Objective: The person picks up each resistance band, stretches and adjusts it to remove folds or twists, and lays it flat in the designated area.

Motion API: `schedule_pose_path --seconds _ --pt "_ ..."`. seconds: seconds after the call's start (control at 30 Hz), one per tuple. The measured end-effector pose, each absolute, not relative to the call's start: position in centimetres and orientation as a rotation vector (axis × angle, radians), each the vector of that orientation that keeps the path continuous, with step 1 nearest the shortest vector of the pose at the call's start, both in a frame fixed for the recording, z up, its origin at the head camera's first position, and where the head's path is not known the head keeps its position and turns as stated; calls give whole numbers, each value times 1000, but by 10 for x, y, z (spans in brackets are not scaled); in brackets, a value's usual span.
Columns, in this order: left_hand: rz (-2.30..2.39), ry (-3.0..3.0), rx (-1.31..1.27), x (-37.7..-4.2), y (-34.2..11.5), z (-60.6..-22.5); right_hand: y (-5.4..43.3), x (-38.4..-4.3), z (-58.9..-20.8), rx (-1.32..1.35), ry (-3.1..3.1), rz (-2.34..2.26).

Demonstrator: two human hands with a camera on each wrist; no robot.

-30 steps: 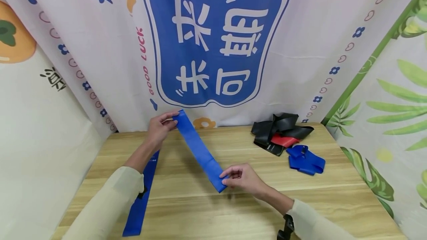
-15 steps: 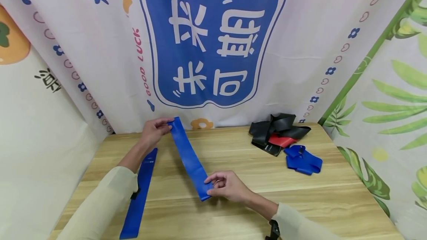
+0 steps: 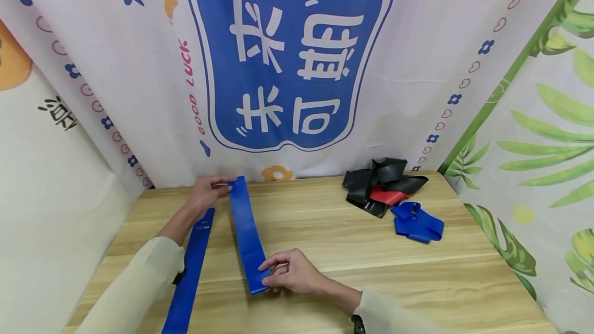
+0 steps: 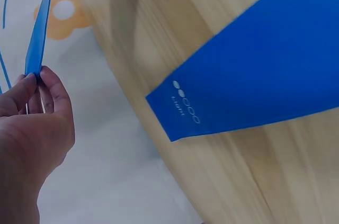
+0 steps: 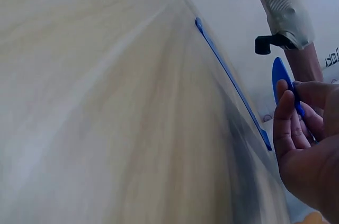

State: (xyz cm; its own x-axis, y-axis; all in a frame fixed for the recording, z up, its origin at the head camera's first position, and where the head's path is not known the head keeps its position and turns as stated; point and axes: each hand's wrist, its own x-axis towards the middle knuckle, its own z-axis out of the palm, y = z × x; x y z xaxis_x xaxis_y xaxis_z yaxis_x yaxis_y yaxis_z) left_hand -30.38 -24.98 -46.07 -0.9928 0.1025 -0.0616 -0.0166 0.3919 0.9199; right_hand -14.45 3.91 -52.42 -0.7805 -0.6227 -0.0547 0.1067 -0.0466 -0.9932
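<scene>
1 long, flat blue strip (image 3: 248, 233): left hand (image 3: 208, 193) and right hand (image 3: 297, 273) pinch its ends.

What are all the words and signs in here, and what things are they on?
"GOOD LUCK": pink, on the hanging white cloth
"未来可期": the cloth's blue panel
"Light", with five circles, two filled: lying blue band
Unclear: characters at cloth's upper left and on left wall
Too small: print on black band
Held blue band: no print visible
</scene>
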Motion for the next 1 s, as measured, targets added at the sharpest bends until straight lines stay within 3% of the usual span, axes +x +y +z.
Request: schedule_pose_path --seconds 1.0 --pt "1450 2430 238 -308 -281 -482 -27 -118 -542 -367 1518 -1998"
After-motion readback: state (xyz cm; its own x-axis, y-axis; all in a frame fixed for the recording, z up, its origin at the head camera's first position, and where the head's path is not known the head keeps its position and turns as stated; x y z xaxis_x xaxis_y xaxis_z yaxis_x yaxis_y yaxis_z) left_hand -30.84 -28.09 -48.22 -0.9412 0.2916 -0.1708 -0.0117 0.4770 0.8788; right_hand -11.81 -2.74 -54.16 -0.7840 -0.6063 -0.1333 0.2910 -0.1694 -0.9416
